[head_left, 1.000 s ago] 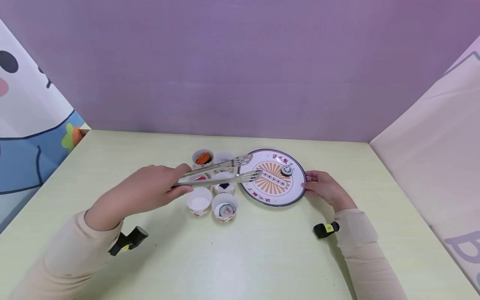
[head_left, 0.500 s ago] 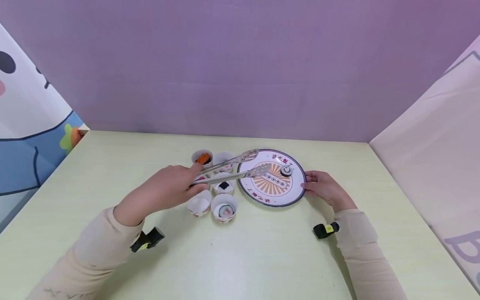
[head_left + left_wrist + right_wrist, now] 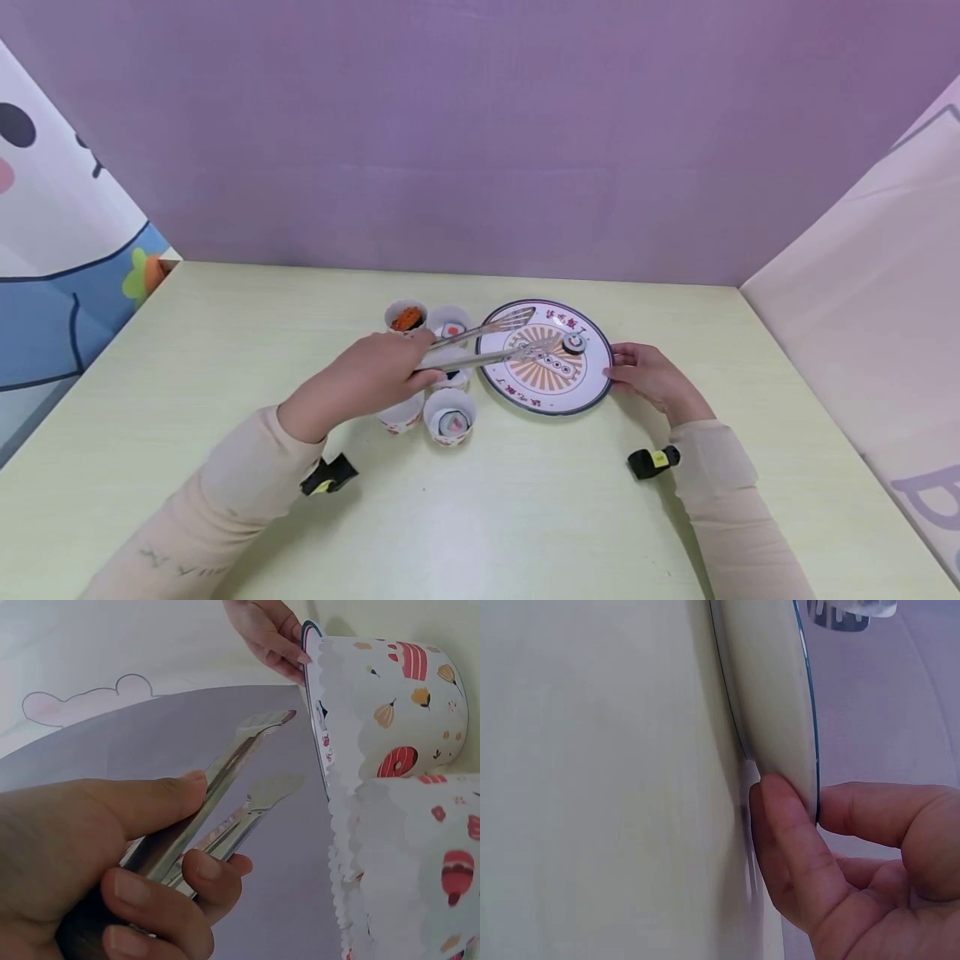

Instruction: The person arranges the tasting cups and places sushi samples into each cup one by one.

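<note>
My left hand grips a pair of metal tongs, thumb on one arm and fingers curled around the other. Their slotted tips stand apart with nothing between them. In the head view the tips reach over a white patterned plate, left of a toy-like sushi roll on its right half. At the plate's right edge, my right hand pinches the rim, thumb on top and fingers below, as the right wrist view shows. That side of the plate looks slightly raised off the table.
Several patterned paper cups cluster left of the plate, partly hidden by the left hand and tongs. The back left cup holds an orange-topped sushi piece; the front right cup holds a sushi roll. A purple panel stands behind the table.
My left hand has moved right with the tongs, bringing their tips further across the plate towards the sushi roll. My right hand and the plate stay in place.
</note>
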Available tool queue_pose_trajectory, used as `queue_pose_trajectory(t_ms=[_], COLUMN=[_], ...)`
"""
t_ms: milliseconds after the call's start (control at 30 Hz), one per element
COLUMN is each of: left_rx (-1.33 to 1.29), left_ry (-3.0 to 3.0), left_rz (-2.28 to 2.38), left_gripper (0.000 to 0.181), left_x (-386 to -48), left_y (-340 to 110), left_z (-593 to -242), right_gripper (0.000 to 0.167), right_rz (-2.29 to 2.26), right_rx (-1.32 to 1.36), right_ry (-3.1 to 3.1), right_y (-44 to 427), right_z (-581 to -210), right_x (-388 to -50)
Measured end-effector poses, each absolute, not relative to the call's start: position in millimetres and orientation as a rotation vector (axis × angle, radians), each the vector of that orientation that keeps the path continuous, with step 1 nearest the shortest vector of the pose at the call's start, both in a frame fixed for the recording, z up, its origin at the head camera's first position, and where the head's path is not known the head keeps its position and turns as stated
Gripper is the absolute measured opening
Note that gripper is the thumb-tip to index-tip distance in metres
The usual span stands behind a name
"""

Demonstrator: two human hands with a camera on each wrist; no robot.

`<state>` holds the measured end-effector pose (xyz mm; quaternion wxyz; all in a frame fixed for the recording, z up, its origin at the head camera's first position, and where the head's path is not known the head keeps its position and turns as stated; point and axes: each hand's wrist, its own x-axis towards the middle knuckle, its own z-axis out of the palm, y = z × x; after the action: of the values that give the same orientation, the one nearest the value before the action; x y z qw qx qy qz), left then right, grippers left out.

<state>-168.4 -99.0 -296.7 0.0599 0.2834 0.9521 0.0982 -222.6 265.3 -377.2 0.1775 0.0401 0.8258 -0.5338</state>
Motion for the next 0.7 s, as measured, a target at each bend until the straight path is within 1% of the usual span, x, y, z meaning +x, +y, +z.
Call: queue_pose_trajectory(t_ms=[167, 233, 300, 400, 533, 700], left_rx=[0.861, 0.860, 0.845, 0.836, 0.813, 0.784], left_ry=[2.864, 2.856, 2.845, 2.844, 2.835, 2.826], left_rz=[0.292, 0.284, 0.286, 0.288, 0.332, 0.368], left_gripper=[0.039, 0.044, 0.045, 0.042, 0.033, 0.033], left_x=[-173.4, -175.5, -177.3, -179.0, -179.3, -180.3], left_y=[-86.6, -80.6, -74.7, -66.9, -59.7, -53.6], left_z=[-299.3, -300.3, -301.8, -304.1, -305.9, -307.2], right_gripper=[0.053, 0.053, 0.055, 0.055, 0.054, 0.053], right_rz=[-1.469, -1.463, -1.461, -1.457, -1.446, -1.441], right_rx=[0.148, 0.163, 0.165, 0.172, 0.164, 0.158], right_ry=[2.352, 2.350, 2.345, 2.344, 2.355, 2.367], right_y=[265.4, 265.0, 264.6, 263.6, 262.7, 262.1], right_z=[-375.7, -374.7, -373.6, -372.6, -371.5, -369.5], right_x=[-223.1, -223.3, -223.1, -223.2, -223.1, -222.2])
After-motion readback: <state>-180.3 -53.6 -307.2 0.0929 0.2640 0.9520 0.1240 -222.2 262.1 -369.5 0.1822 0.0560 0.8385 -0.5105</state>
